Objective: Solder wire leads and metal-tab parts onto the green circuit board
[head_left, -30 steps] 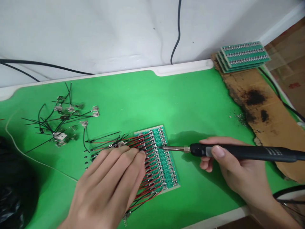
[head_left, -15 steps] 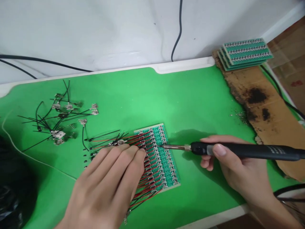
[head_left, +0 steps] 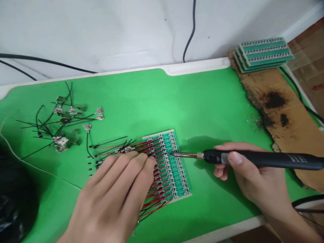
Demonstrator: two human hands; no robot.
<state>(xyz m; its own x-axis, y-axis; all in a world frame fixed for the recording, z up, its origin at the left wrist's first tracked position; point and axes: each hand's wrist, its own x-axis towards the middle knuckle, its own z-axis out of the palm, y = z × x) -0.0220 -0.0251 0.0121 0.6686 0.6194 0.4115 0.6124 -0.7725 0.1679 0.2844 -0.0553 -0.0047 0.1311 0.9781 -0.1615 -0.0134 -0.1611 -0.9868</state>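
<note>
1. Only the viewpoint has drifted slightly since the earlier frame; the left hand (head_left: 113,197) and right hand (head_left: 258,182) stay put.
2. Left fingers bunch together over thin red and black wires (head_left: 153,195); what their tips pinch is hidden.
3. Right fingers clamp a black, pen-shaped soldering iron (head_left: 268,159).
4. Its metal tip sits over a green rectangular circuit board (head_left: 174,168), lying on the bright green tabletop (head_left: 141,101); contact cannot be told.
5. Farther left lie loose silvery components with black leads (head_left: 60,140).
6. Right, scorched brown cardboard (head_left: 301,131) bears stacked green circuit boards (head_left: 268,51) at its far end.
</note>
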